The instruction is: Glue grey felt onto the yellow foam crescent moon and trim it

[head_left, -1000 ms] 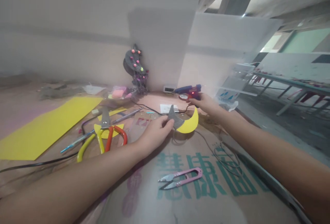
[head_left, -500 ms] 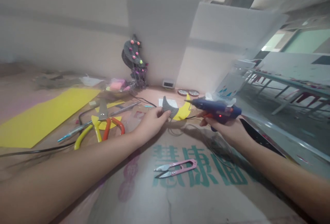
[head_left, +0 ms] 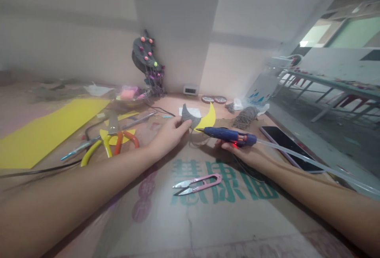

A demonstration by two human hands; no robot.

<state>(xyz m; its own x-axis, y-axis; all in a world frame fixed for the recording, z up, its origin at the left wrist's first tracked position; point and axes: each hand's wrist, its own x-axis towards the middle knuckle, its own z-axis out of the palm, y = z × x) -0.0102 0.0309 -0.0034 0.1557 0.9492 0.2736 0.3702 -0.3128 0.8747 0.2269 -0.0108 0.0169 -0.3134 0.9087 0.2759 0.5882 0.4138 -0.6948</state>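
Observation:
Between the thumb and fingers of my left hand (head_left: 175,131) is a crescent-shaped piece (head_left: 209,118), yellow on its right part and wound with grey yarn on its left. My right hand (head_left: 237,151) grips a blue glue gun (head_left: 222,134) with a red light lit. Its nozzle points left, close to the crescent's lower edge where grey meets yellow; whether it touches I cannot tell. A clear glue stick (head_left: 297,153) sticks out of the gun's back. Thread snips with a pink handle (head_left: 204,184) lie in front of both hands.
Left of my arm lie pliers with yellow and orange handles (head_left: 114,141), a pen (head_left: 80,147) and a yellow sheet (head_left: 56,131). Grey yarn (head_left: 246,117) and a phone (head_left: 291,149) are at right. A grey crescent ornament with colored beads (head_left: 145,58) stands against the back panel.
The glue gun has moved left and down, from the crescent's right tip to its lower middle, and turned so its back shows. My left hand keeps its hold. The view has shifted slightly.

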